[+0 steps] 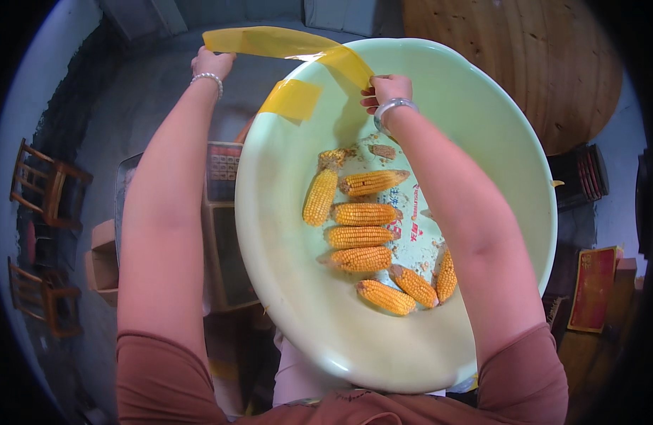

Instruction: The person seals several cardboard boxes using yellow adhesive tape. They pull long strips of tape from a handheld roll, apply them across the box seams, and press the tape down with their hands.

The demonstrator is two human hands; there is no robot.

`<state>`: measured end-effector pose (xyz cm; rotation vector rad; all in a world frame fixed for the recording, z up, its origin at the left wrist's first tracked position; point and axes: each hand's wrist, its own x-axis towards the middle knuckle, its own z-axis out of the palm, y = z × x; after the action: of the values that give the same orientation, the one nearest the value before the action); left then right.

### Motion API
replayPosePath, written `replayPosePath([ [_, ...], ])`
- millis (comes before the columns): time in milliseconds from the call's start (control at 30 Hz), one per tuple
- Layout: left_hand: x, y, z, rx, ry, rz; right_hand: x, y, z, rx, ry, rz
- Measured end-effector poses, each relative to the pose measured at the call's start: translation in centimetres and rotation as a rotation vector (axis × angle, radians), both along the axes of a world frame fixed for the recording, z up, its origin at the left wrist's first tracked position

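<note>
A strip of yellow adhesive tape (273, 41) is stretched between my two hands above the far rim of a large pale green plastic basin (464, 101). My left hand (212, 62) pinches one end, beyond the basin's left edge. The other end is held by my right hand (391, 89), over the inside of the basin. A separate piece of yellow tape (292, 100) is stuck over the upper left rim. Several ears of yellow corn (365, 214) lie on the basin's floor, together with a short brown cob piece (383, 151) and loose crumbs. My right forearm hides part of the floor.
A platform scale with a keypad (224, 169) stands left of the basin. Farther left are an open cardboard box (103, 260) and wooden chairs (50, 186). A round wooden tabletop (523, 58) borders the basin at upper right. A red box (592, 289) sits at right.
</note>
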<state>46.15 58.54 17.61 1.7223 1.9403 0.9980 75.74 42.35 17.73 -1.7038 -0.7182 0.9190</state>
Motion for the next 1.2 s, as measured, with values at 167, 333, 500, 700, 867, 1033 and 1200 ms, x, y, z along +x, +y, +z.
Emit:
replayPosePath([
  [167,1.8,-5.8,5.4,0.071,0.09,0.094,1.8,-2.6,1.4,0.062,-0.301,0.035],
  [333,0.2,-9.1,9.3,0.05,0.061,0.23,3.4,-4.1,3.4,0.141,-0.669,0.042],
  [500,-1.4,-10.4,10.3,0.121,0.157,0.129,0.9,-5.0,5.8,0.439,-0.964,0.239],
  [700,0.4,-12.8,6.8,0.211,0.111,-0.18,0.0,-2.8,4.5,0.362,-1.126,0.398],
  [867,-2.3,-19.2,3.6,0.215,-0.064,-0.37,-0.9,-5.5,4.6,0.004,-1.108,0.552],
  [1033,-1.6,-29.8,5.7,0.128,-0.346,-0.307,-0.6,-11.2,8.4,0.067,-0.878,0.577],
  [1200,4.7,-41.4,14.5,0.429,-0.801,-0.446,-7.7,-22.4,12.4,0.299,0.263,0.643],
])
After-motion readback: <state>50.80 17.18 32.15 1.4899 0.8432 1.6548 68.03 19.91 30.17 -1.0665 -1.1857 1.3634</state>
